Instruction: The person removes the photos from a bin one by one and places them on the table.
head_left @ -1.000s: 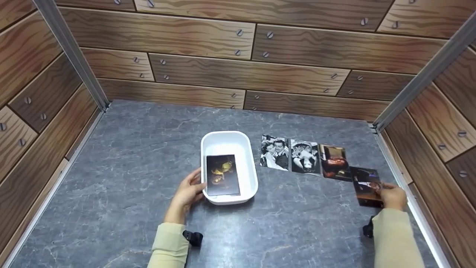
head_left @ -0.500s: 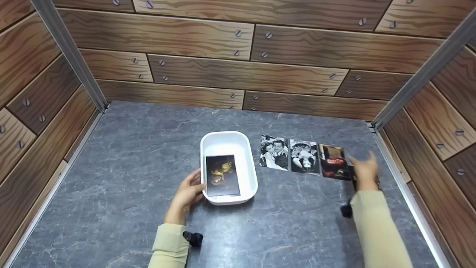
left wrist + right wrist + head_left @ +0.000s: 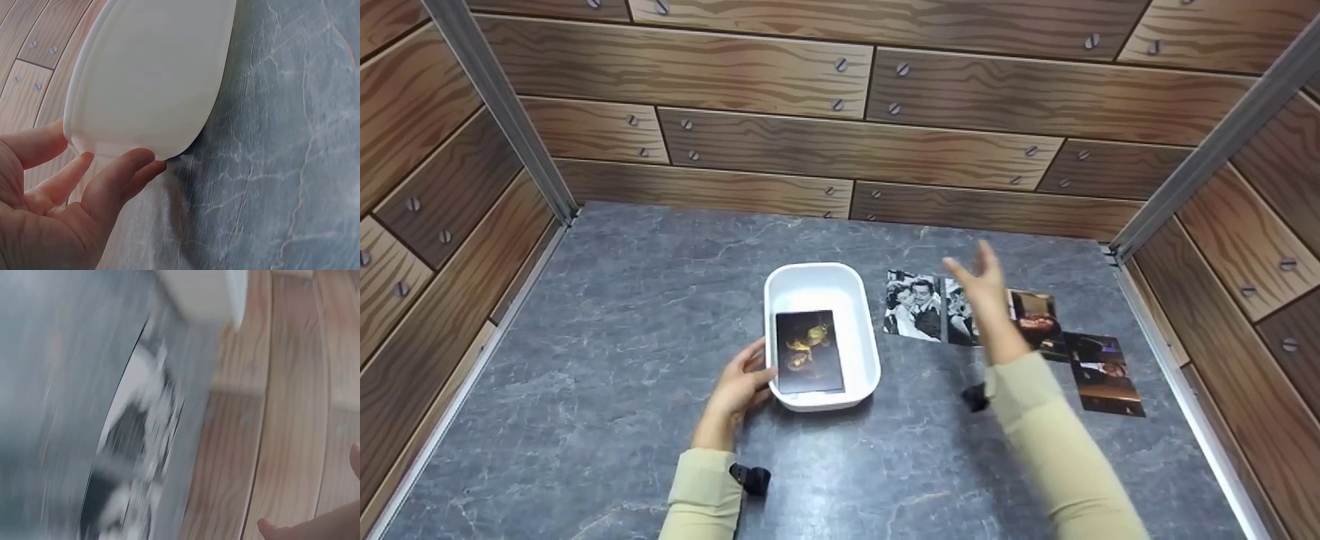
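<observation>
My left hand grips the left side of a white plastic tub, thumb over the rim and fingertips against the outer wall. Inside the tub lies a dark photo card with yellow shapes. My right hand is over the row of photo cards, fingers spread and nothing held. Under it, a second black-and-white card is partly covered. Left of that lies a black-and-white card of a couple. Rightward are a brown-red card and a dark card, set lower and slanted.
The grey marbled tabletop is enclosed by wood-plank-patterned walls. Grey metal posts stand at the corners. A black device sits on the left wrist. The right wrist view is blurred.
My right hand has let go of the dark card at the far right and swept left above the row, leaving that card on the table. The left hand and tub stay put.
</observation>
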Demonstrator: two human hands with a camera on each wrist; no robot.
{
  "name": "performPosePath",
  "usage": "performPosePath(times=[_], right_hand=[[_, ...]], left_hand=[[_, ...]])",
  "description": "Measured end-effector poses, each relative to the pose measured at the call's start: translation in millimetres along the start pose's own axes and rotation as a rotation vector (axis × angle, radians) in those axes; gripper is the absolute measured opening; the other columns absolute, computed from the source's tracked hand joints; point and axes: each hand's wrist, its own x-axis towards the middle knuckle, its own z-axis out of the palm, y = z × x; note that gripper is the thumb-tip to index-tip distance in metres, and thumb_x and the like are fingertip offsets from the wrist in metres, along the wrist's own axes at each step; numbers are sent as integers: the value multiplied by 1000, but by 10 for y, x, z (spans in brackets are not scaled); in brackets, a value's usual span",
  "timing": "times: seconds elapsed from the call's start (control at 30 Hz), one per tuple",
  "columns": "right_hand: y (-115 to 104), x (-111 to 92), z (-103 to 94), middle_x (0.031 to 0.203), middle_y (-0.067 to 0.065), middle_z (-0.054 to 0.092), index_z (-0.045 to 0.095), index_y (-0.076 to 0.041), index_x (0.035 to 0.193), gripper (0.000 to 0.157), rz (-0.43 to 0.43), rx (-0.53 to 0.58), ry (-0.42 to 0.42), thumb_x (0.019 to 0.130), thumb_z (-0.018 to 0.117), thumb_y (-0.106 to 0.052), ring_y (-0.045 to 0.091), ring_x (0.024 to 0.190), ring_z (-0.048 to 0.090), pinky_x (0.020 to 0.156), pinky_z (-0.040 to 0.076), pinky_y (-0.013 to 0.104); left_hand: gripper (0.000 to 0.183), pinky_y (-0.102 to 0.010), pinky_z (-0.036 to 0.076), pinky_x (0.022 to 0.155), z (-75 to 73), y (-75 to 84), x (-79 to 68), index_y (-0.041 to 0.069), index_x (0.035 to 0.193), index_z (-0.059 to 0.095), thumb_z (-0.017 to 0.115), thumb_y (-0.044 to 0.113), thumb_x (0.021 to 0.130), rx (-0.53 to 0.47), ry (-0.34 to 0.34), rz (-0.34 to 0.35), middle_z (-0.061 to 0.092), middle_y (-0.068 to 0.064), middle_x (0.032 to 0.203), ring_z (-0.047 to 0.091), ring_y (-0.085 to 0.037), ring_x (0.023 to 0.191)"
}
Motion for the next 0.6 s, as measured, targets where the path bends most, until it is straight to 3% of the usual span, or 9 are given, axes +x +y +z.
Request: performPosePath(times=[0.17,0.33,0.53,0.6], right_hand=[[-47,-245,503,161,14,19,16,-13,156,82,-30,26,-81,91,67,-21,30,147,20,119,22,40],[92,-530,949,156,24,26,23,-1,152,78,-82,111,-151,89,67,-10,40,143,26,117,26,46],[375,-795,1322,150,33,29,24,5,149,77,-35,171,-307,86,67,-4,48,137,32,112,32,50],[424,-860,1390,149,34,30,25,5,149,77,6,140,-329,86,68,-7,49,135,33,111,33,52]], left_hand=[[62,-36,54,82,5,4,5,7,148,37,57,-3,90,5,-3,-4,37,-28,148,53,-38,123],[61,-32,53,77,20,13,15,10,148,39,58,-2,91,14,5,-26,39,-26,148,56,-34,119],[61,-30,54,75,12,16,0,9,148,39,57,-2,91,6,-1,-19,39,-26,148,56,-35,119],[61,-32,54,77,5,19,-7,8,148,38,57,-2,91,1,-7,-12,38,-26,148,55,-37,121]])
